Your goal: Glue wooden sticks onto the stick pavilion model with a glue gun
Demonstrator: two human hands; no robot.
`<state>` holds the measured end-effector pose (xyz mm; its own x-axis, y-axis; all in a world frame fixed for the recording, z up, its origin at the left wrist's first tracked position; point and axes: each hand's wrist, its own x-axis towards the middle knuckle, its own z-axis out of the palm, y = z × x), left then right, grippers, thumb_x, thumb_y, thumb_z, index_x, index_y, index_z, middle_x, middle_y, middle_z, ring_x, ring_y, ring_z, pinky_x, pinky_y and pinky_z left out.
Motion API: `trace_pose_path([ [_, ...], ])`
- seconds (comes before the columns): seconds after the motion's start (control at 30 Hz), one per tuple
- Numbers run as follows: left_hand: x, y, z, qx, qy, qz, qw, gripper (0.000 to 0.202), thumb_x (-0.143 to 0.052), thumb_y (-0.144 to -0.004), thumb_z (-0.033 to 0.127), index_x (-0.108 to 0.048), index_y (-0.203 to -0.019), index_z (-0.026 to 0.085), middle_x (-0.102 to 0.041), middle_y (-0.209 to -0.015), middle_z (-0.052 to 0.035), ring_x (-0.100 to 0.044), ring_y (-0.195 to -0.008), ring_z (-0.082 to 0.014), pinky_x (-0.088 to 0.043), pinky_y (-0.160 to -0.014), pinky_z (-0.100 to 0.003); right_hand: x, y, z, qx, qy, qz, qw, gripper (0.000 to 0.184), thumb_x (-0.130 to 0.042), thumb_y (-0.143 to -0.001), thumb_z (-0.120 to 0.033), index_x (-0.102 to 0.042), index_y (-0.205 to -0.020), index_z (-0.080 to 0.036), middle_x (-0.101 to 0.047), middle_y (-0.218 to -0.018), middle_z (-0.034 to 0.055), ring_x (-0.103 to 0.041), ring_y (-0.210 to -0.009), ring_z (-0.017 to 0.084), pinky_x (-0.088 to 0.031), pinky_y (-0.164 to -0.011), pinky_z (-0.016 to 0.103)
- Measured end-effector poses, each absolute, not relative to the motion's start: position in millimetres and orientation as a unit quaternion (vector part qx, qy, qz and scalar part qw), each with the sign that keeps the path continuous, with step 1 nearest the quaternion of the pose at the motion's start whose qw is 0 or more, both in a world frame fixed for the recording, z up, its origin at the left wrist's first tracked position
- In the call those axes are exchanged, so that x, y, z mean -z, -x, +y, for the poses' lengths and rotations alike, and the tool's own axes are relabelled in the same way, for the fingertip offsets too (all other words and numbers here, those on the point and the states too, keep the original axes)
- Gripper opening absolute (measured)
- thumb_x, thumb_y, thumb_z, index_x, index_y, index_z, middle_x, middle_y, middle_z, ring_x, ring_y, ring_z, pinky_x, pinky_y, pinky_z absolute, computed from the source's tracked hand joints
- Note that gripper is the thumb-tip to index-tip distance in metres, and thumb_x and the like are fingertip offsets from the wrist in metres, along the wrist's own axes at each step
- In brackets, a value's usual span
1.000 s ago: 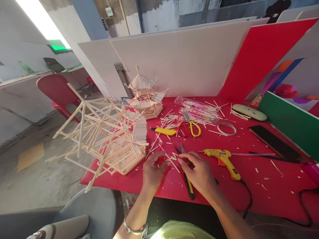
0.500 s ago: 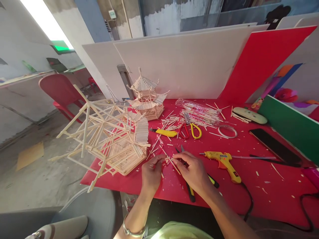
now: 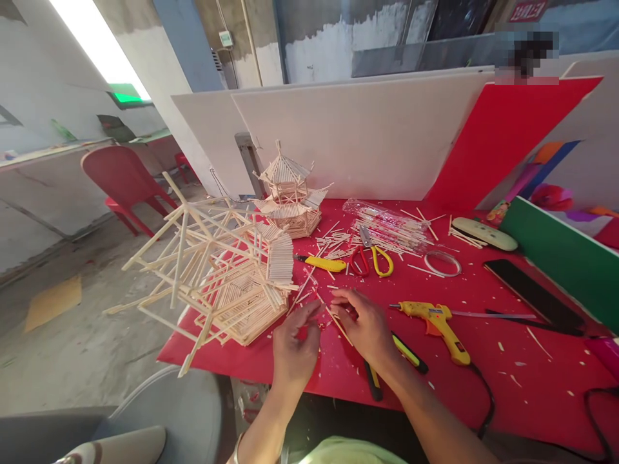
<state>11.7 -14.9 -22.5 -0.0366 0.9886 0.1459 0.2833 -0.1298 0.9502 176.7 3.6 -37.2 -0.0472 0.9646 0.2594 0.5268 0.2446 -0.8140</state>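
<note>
My left hand [image 3: 296, 345] is over the front of the red table, thumb and fingers apart and loosely curved, with nothing visible in it. Beside it my right hand [image 3: 365, 325] has its fingers bent, with a gap between thumb and forefinger. A thin wooden stick [image 3: 339, 326] lies between the hands, close to the right fingers. Below the right hand, black-and-yellow pliers [image 3: 409, 353] show only in part; the forearm and hand cover the rest. Left of my hands stands a large open frame of sticks [image 3: 207, 238], near a slatted stick base [image 3: 249, 303].
Behind is a small stick pagoda [image 3: 287, 193]. A yellow cutter [image 3: 326, 263], red-and-yellow scissors [image 3: 382, 263], a bag of sticks [image 3: 387, 225] and a tape ring [image 3: 442, 264] lie beyond my hands. A yellow glue gun [image 3: 438, 322] with a trailing cord and a black phone [image 3: 529, 290] are rightward.
My hands, pinched close together over small stick pieces before, have moved slightly apart and their fingers have loosened. The view has tilted a little, shifting the whole scene down.
</note>
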Motion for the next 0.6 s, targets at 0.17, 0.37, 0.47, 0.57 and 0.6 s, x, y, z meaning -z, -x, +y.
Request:
trace_pose_path([
  [0.17, 27.9, -9.4, -17.7, -0.484, -0.633, 0.552, 0.244, 0.017, -0.059, -0.085, 0.019, -0.074, -0.093, 0.022, -0.075, -0.095, -0.0066, -0.069, -0.087, -0.0221, -0.053, -0.076, -0.030, 36.4, -187.1, 6.7, -0.319, 0.543, -0.666, 0.400, 0.041, -0.058, -0.088, -0.029, -0.057, -0.129, -0.030, -0.071, -0.118, 0.0042, -0.068, -0.105, 0.020, -0.057, -0.086, 0.035],
  [0.37, 31.3, -10.5, -19.1, -0.456, -0.633, 0.580, 0.234, 0.033, -0.056, -0.091, 0.032, -0.058, -0.060, 0.021, -0.055, -0.053, 0.0017, -0.051, -0.050, -0.0145, -0.038, -0.051, -0.025, 26.7, -185.0, 12.4, -0.306, 0.558, -0.623, 0.454, 0.029, -0.053, -0.094, -0.041, -0.066, -0.111, -0.022, -0.076, -0.101, 0.0065, -0.073, -0.089, 0.019, -0.059, -0.074, 0.027],
  [0.47, 30.0, -10.2, -19.0, -0.458, -0.640, 0.569, 0.238, 0.032, -0.058, -0.089, 0.032, -0.059, -0.059, 0.021, -0.057, -0.056, 0.0003, -0.053, -0.053, -0.0155, -0.039, -0.053, -0.026, 23.4, -188.2, 16.0, -0.271, 0.583, -0.609, 0.465, 0.027, -0.061, -0.089, -0.047, -0.069, -0.090, -0.021, -0.075, -0.077, 0.0036, -0.072, -0.066, 0.018, -0.056, -0.059, 0.025],
  [0.57, 28.2, -10.8, -17.7, -0.469, -0.650, 0.533, 0.269, 0.013, -0.060, -0.087, 0.026, -0.070, -0.081, 0.023, -0.069, -0.078, -0.0048, -0.064, -0.071, -0.0200, -0.047, -0.063, -0.027, 19.2, -196.0, 23.3, -0.240, 0.593, -0.620, 0.454, 0.029, -0.058, -0.090, -0.047, -0.068, -0.084, -0.021, -0.070, -0.066, 0.0015, -0.067, -0.058, 0.017, -0.052, -0.054, 0.025],
  [0.6, 28.2, -11.0, -17.4, -0.471, -0.649, 0.526, 0.283, 0.013, -0.059, -0.087, 0.026, -0.071, -0.083, 0.023, -0.069, -0.080, -0.0053, -0.064, -0.072, -0.0204, -0.047, -0.064, -0.028, 17.9, -199.0, 27.1, -0.229, 0.593, -0.629, 0.448, 0.028, -0.056, -0.091, -0.045, -0.069, -0.085, -0.021, -0.071, -0.071, 0.0025, -0.068, -0.064, 0.017, -0.053, -0.058, 0.026],
])
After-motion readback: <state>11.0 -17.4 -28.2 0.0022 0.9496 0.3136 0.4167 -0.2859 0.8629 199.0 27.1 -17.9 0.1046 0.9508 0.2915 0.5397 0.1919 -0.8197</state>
